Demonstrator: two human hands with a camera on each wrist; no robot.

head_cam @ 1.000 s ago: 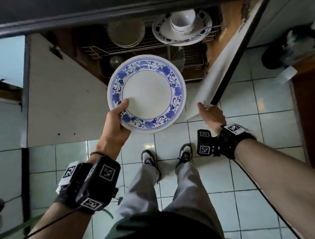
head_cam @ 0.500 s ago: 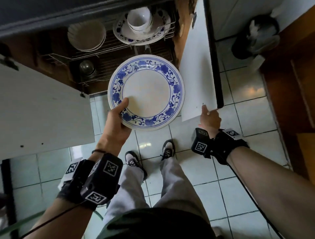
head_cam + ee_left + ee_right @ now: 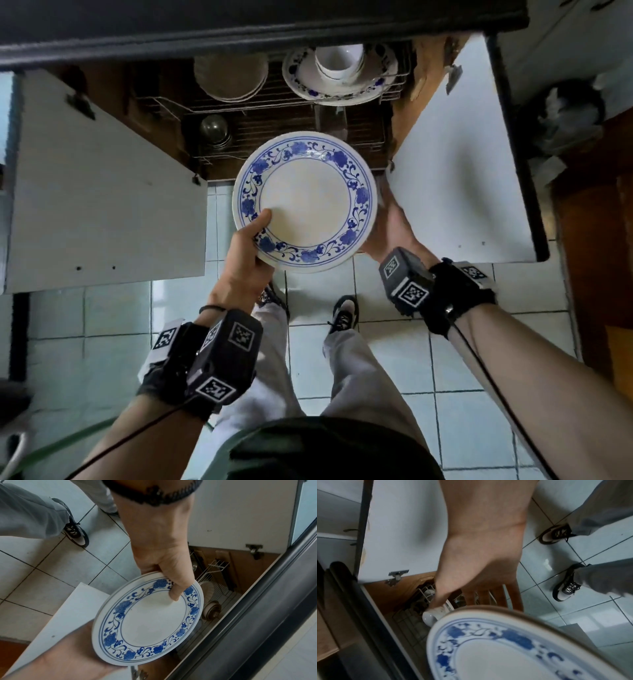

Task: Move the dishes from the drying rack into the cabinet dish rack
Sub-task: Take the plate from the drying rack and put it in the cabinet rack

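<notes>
A round white ceramic plate with a blue floral rim [image 3: 305,202] is held face up in the air just in front of the open lower cabinet, above the pale tiled floor [image 3: 376,359] and level with the front edge of the wire cabinet dish rack [image 3: 274,113]. The left hand [image 3: 245,260] pinches the plate at its near left edge, thumb [image 3: 262,219] laid over the blue border onto the white centre and the remaining fingers hidden under the plate. The right hand [image 3: 390,226] is below the plate's right side with its fingers spread and straight, as the right wrist view shows [image 3: 481,566]; whether the palm actually touches the underside cannot be told. Inside the rack, beyond the plate, stands a stack of plain white bowls [image 3: 231,77] on the upper tier and, to its right, a second blue-rimmed plate [image 3: 342,85] with a white cup [image 3: 339,60] resting on it. A small round metal lid or bowl [image 3: 213,128] lies on the lower tier, left of the held plate. Two white cabinet doors stand swung open, one to the left of the plate [image 3: 102,212] and one to its right [image 3: 459,171]. The person's grey trouser legs and dark trainers [image 3: 344,313] are planted on the floor below the plate.
</notes>
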